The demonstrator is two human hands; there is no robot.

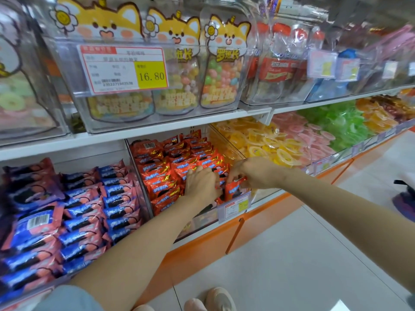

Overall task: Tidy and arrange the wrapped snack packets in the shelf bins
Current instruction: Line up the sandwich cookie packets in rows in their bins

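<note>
A clear bin (197, 217) on the lower shelf holds several red wrapped snack packets (161, 169) in rows. My left hand (201, 184) lies palm down on the packets at the bin's front right, fingers curled over them. My right hand (251, 170) reaches in from the right and pinches one red packet (234, 189), which stands upright at the bin's front right corner. The two hands almost touch over that packet.
Left of the red bin lie several blue-and-pink packets (78, 212). To the right are bins of yellow (265, 142), pink and green ring sweets. A price label (233, 206) hangs on the red bin's front. The upper shelf (157, 129) overhangs with candy jars. My feet stand on grey floor tiles.
</note>
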